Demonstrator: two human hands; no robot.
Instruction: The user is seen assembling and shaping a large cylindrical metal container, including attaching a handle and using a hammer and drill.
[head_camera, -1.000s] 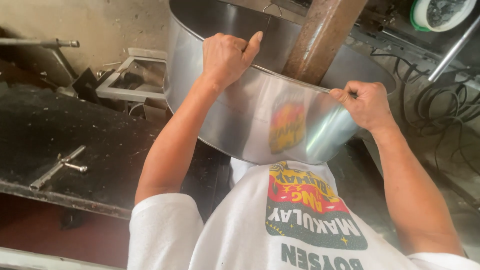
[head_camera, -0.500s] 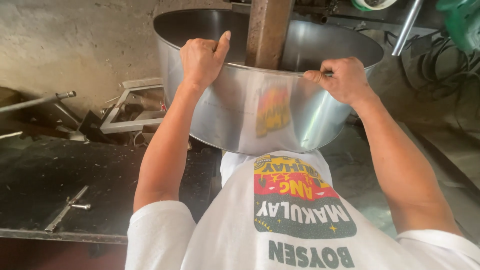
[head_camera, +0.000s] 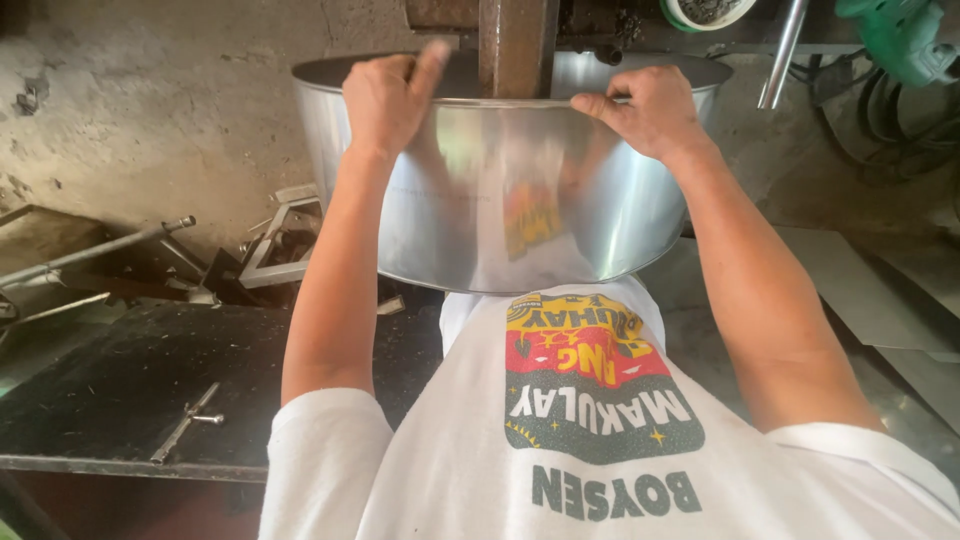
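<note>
Workshop, grimy wall behind — steel basin (head_camera: 480, 215) held up at chest height against a rusty post (head_camera: 517, 45); left hand (head_camera: 388, 98) and right hand (head_camera: 648, 108) each clamped over its near rim.

Both arms raised forward, hands gripping at the same height

The left hand (head_camera: 385, 100) curls closed, its forefinger lifted straight; the right hand (head_camera: 648, 110) pinches with thumb below its grip and fingers bent above. Forearms bare, elbows low.

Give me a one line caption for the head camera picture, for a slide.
Left hand and right hand grip the rim of a shiny metal basin against a rusty upright post.
</note>
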